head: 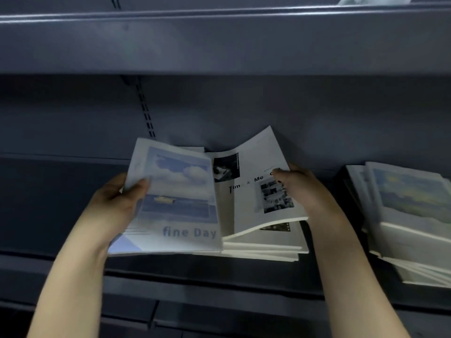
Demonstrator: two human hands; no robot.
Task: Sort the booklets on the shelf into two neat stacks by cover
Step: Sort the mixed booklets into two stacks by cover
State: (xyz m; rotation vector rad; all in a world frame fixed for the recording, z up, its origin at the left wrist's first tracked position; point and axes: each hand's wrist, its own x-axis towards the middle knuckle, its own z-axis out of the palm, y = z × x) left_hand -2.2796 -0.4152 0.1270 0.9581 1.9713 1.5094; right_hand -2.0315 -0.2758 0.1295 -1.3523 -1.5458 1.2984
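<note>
Left hand (pixel 117 198) pinched the "fine Day" booklet (pixel 178 203) by its left edge; right hand (pixel 296 189) gripped the curled photo booklet (pixel 253 181) above the pile (pixel 266 247) on the shelf (pixel 61 191), open to the left

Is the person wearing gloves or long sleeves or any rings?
No. The left hand and right hand are bare, with no gloves, and both forearms are uncovered as far as the picture shows. No sleeve, watch or bracelet appears. Rings are not visible, though the fingers look blurry.

Head camera looks forward and down, close onto the shelf (pixel 73 264).
</note>
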